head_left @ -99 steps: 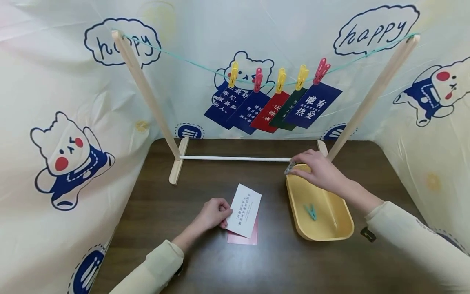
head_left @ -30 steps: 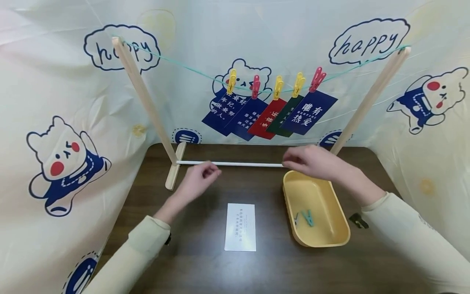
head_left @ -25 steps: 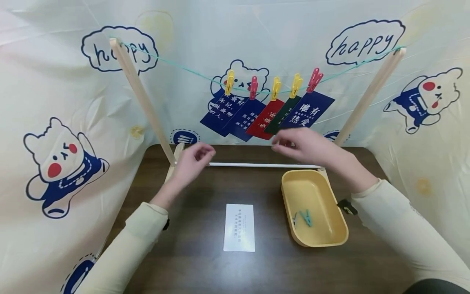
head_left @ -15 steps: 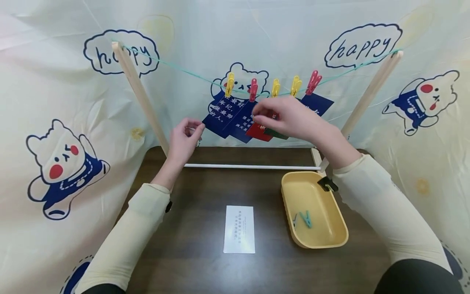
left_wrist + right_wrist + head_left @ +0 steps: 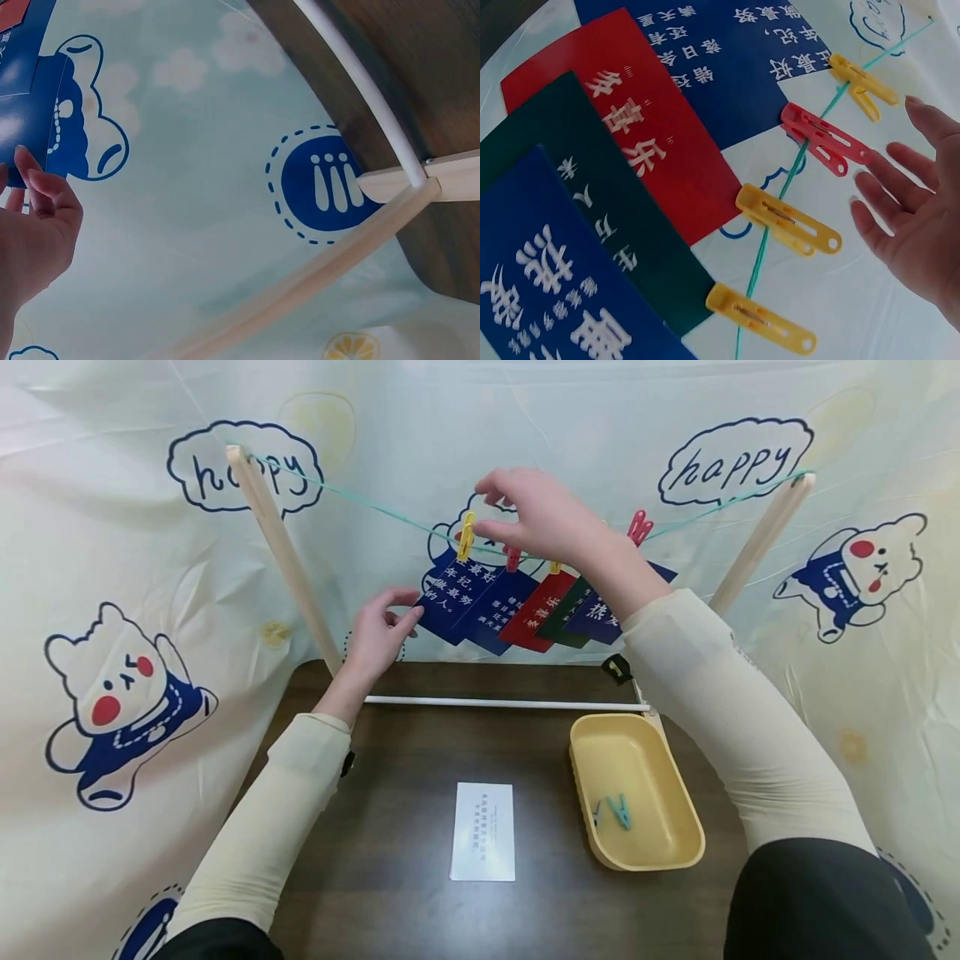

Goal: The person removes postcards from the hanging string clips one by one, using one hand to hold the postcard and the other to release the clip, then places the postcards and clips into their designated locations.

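My left hand (image 5: 377, 633) is at the left corner of the leftmost blue card (image 5: 452, 602), pinching its edge between thumb and fingers; in the left wrist view, fingertips overlap the card (image 5: 21, 124). My right hand (image 5: 546, 517) is raised beside the yellow clothespin (image 5: 466, 538) that clips this card to a green string (image 5: 375, 507). Its fingers are spread and hold nothing. In the right wrist view, the thumb is close to the yellow clothespin (image 5: 864, 81), and a fingertip is by a red clothespin (image 5: 821, 136). Red (image 5: 630, 127), green and other blue cards hang alongside.
A wooden frame with a left post (image 5: 281, 556) and right post (image 5: 765, 543) carries the string. A white rod (image 5: 495, 702) spans its base. A yellow basket (image 5: 667, 777) holds a teal clothespin (image 5: 621, 812) and a small grey one. A white card (image 5: 482, 832) lies on the table.
Both hands have risen from the table to the hanging cards. The white card was laid down and the grey clothespin left in the basket. Lately the right hand moved up and left.
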### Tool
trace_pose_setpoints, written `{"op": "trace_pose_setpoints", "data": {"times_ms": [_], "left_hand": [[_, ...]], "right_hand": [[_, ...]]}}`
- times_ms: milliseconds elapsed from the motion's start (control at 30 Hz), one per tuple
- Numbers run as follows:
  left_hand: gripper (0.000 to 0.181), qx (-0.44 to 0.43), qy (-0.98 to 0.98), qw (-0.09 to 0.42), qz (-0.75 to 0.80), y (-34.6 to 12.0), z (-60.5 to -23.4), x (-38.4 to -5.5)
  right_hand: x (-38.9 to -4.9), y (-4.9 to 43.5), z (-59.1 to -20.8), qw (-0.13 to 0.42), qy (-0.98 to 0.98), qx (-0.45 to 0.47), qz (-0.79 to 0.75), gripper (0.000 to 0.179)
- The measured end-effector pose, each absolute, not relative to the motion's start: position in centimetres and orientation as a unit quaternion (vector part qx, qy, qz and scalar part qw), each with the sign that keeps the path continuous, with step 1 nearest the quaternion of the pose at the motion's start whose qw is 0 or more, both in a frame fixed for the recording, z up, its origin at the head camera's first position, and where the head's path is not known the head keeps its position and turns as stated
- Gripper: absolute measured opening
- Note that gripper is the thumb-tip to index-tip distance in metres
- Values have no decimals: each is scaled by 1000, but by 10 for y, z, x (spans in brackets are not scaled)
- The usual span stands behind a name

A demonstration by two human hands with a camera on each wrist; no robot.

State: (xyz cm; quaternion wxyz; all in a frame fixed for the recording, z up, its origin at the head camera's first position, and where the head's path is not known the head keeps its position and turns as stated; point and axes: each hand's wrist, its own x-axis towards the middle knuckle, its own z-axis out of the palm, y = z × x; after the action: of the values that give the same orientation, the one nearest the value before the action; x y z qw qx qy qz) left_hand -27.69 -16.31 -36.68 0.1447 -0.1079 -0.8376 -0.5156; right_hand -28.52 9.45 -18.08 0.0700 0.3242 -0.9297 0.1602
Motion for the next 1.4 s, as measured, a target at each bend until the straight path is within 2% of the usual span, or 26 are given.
{"op": "trace_pose_setpoints", "data": {"times_ms": [100,233,367,700,1100,1400], "left_hand": [[32,-113,-834,137,-522,-163,-368,-277],[30,-122,-832,131,-525,-161,-368,-278],[29,-118,-837,134,-518,-163,-368,-279],[25,-111,-835,149,-519,-164,-363,-277],[21,-114,-823,168,-530,-165,-356,-267],[23,-101,-815,163,-547,-172,-354,-259]], "right_hand": [[-292,90,-181,35,-934,314,167,63],[-299,85,-184,12,-932,311,188,55],[-303,82,-184,14,-924,312,219,45],[-302,87,-184,10,-923,302,239,42],[-298,89,-189,40,-916,299,264,34],[-295,90,-187,88,-901,311,288,29]]}}
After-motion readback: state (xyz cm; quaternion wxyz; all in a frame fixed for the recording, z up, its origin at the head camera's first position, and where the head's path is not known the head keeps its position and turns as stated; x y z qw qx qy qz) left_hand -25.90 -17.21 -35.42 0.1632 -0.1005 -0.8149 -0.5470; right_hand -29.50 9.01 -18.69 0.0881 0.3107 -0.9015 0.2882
